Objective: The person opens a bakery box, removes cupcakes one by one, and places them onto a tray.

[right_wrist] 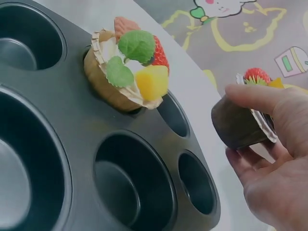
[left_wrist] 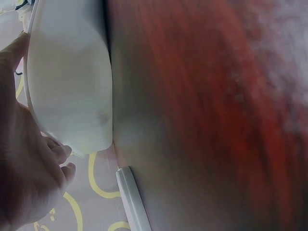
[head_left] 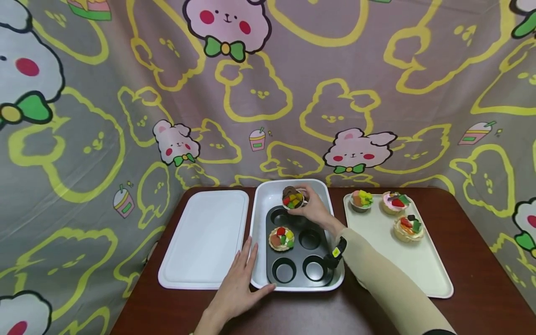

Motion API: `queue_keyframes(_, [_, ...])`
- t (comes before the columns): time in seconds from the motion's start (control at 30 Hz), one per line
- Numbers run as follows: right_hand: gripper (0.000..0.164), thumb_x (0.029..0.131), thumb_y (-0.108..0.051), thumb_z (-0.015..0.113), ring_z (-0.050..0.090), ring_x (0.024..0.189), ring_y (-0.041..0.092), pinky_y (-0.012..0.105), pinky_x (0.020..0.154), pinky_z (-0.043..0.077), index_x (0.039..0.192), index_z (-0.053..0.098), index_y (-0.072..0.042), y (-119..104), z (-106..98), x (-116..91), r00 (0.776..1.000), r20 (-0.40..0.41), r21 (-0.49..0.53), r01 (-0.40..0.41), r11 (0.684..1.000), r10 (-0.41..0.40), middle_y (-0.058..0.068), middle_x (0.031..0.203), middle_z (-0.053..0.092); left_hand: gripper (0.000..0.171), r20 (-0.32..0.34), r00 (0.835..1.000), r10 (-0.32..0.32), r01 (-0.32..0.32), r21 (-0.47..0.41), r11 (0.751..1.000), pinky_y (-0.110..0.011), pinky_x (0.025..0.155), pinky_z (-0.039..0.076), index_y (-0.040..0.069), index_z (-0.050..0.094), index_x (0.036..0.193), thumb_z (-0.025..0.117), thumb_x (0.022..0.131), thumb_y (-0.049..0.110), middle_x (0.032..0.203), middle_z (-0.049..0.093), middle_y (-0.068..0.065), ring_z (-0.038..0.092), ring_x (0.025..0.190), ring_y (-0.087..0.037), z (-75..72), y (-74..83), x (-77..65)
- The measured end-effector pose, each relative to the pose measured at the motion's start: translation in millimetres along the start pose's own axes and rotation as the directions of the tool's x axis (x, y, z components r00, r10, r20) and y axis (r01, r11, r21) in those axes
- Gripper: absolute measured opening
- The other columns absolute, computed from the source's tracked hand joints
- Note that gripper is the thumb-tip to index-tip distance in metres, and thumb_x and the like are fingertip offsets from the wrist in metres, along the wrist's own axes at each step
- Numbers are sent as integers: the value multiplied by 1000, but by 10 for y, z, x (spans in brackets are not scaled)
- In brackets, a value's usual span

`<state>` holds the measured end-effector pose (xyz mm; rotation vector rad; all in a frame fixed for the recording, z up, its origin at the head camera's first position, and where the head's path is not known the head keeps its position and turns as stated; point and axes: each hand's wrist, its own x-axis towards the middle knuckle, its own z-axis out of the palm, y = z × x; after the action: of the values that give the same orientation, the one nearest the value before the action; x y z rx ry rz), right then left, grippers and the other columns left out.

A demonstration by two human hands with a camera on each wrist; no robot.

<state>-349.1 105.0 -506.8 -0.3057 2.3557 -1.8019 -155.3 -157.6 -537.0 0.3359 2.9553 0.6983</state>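
My right hand (head_left: 315, 208) pinches a dark-cupped fruit cupcake (head_left: 292, 199) between thumb and fingers, above the far end of a dark muffin pan (head_left: 297, 251). In the right wrist view the held cupcake's brown cup is tilted, with a strawberry on its top. A fruit-topped tart cupcake (head_left: 281, 239) in a tan cup sits in the pan's middle-left hollow. The pan lies inside a white basin (head_left: 259, 200). My left hand (head_left: 236, 286) rests at the basin's near-left rim, fingers extended; in the left wrist view fingers touch the basin's outer side (left_wrist: 72, 86).
On the left lies a flat white tray or lid (head_left: 205, 242). A cream tray (head_left: 412, 274) on the right bears a dark-cupped cupcake (head_left: 361, 200), a pink-topped cupcake (head_left: 395, 203) and a tan one (head_left: 408, 228). A patterned cloth (head_left: 268, 107) hangs behind the brown table (head_left: 310, 316).
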Motion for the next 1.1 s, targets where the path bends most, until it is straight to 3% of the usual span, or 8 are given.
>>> queue_keyframes(0.17, [76, 92, -6, 89, 67, 128, 41, 54, 115, 55, 150, 41, -9, 18, -133, -74, 999, 18, 52, -33, 998, 32, 25, 157, 62, 118, -2, 1000, 1, -1, -1, 1000, -59, 139, 26, 16, 23, 177, 70, 90, 80, 189, 6, -6, 28, 170, -35, 3, 2, -1])
queue_keyframes(0.3, [74, 93, -14, 90, 68, 124, 40, 57, 120, 51, 151, 44, -11, 33, -228, -134, 998, 10, 38, -67, 997, 66, 24, 161, 59, 118, 3, 1000, -11, 11, -2, 1000, -58, 139, 25, 18, 23, 177, 70, 89, 81, 189, 5, -4, 27, 171, -34, 3, 1, 1])
queue_keyframes(0.57, [71, 94, -9, 87, 61, 137, 49, 65, 122, 50, 155, 52, -6, 69, -401, -261, 999, -38, 16, 0, 1000, 1, 27, 157, 52, 117, 0, 1000, -16, 16, -7, 1000, -58, 140, 25, 19, 26, 177, 71, 88, 80, 189, 6, -4, 30, 170, -36, 1, 7, -3])
queue_keyframes(0.77, [74, 95, -7, 85, 52, 148, 45, 66, 132, 38, 158, 47, -6, 110, -529, -372, 998, -56, 87, -20, 996, 25, 26, 158, 54, 116, 10, 1000, -17, 18, -4, 1000, -57, 140, 24, 20, 26, 177, 71, 89, 80, 189, 6, -4, 30, 170, -35, -2, 7, -3])
queue_keyframes(1.0, [76, 94, -5, 85, 46, 156, 43, 63, 137, 28, 159, 45, -4, 90, -636, -480, 996, -80, 143, -31, 989, 43, 26, 163, 52, 115, 4, 1000, -11, 10, 5, 1000, -58, 140, 25, 19, 26, 176, 72, 89, 79, 189, 6, -5, 31, 169, -36, -8, 5, -2])
queue_keyframes(1.1, [77, 96, -5, 83, 49, 155, 38, 52, 136, 36, 162, 43, -6, 98, -691, -538, 995, -88, 154, -32, 988, 46, 25, 166, 50, 115, 1, 1000, -11, 11, 6, 1000, -57, 140, 24, 19, 27, 176, 71, 90, 79, 189, 7, -5, 31, 169, -35, -5, 6, -3])
